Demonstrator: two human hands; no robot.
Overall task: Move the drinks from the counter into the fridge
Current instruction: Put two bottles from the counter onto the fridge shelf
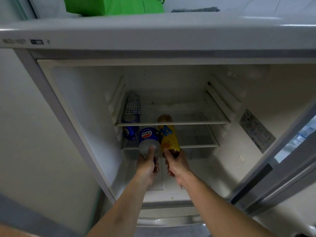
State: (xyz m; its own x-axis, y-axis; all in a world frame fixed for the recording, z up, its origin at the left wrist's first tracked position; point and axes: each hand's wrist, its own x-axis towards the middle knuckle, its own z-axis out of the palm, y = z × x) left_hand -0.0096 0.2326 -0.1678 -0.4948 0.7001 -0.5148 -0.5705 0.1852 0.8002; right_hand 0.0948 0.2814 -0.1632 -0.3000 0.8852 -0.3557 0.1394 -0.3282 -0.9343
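1. White walls stand around a pale fridge (171, 79) with its door (280, 168) swung open on the right.
2. On top of the fridge sits a green bag (112, 5), and a grey cloth (195, 9) lies near it.
3. Inside the fridge there are two clear shelves, an upper shelf (172, 123) and a lower shelf (198, 144).
4. A blue can (130, 129) stands at the left side of the lower shelf, far back.
5. A clear bottle (133, 103) stands at the left of the upper shelf, and it looks blurry.
6. The left hand (147, 166) reaches into the fridge and holds a blue-label bottle (149, 141).
7. Its fingers (150, 152) wrap around the low end of that bottle, with the thumb on top.
8. The blue-label bottle is tipped, and its far end is over the lower shelf, just beside the blue can.
9. The right hand (177, 165) holds a yellow-label bottle (168, 135) with a dark drink in it.
10. Its fingers (166, 153) curl tight around the near end of that bottle.
11. The yellow-label bottle also tilts into the fridge, and its far end goes up past the front edge of the upper shelf.
12. The two bottles are side by side and seem to touch.
13. Both bare arms come up from the bottom of the view.
14. A sticker (256, 130) is on the right inside wall of the fridge.
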